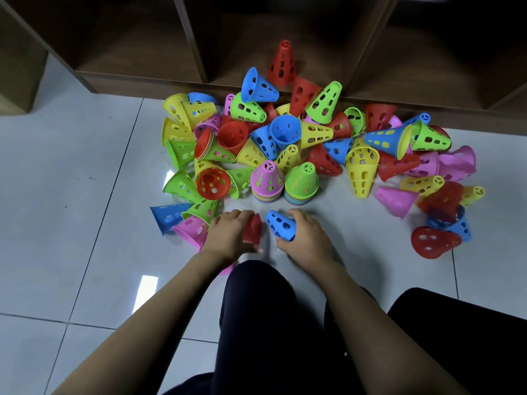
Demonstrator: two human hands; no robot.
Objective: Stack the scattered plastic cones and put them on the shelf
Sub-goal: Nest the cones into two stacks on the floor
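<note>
**A:** What does the head view show, looking down?

**B:** A pale tiled floor [85, 195]. A heap of bright, hole-punched plastic cones [313, 132] spreads from nine to three o'clock, lying against the foot of a brown wooden shelf [142, 81] at twelve. One upright red cone [281, 62] already stands inside the shelf.

**A:** And the hands?

**B:** Both are near the centre, at six o'clock from the heap. The left hand [228, 235] has its fingers [239, 216] curled round a small red cone [252, 229]. The right hand [308, 240] grips a blue cone [281, 225] at its wide end, tip towards ten o'clock. The two held cones are near each other but apart. At twelve o'clock from the hands, two nested stacks stand side by side, a pink-topped stack [267, 181] and a green-topped stack [301, 181].

**A:** How will the cones handle?

**B:** Probably very light, thin-walled, smooth and a little springy. The side wall near the wide rim looks like the best hold, and the holes give the fingers some purchase. A tall stack is better lifted from its base, because lifting by the top cone could pull it apart.
</note>
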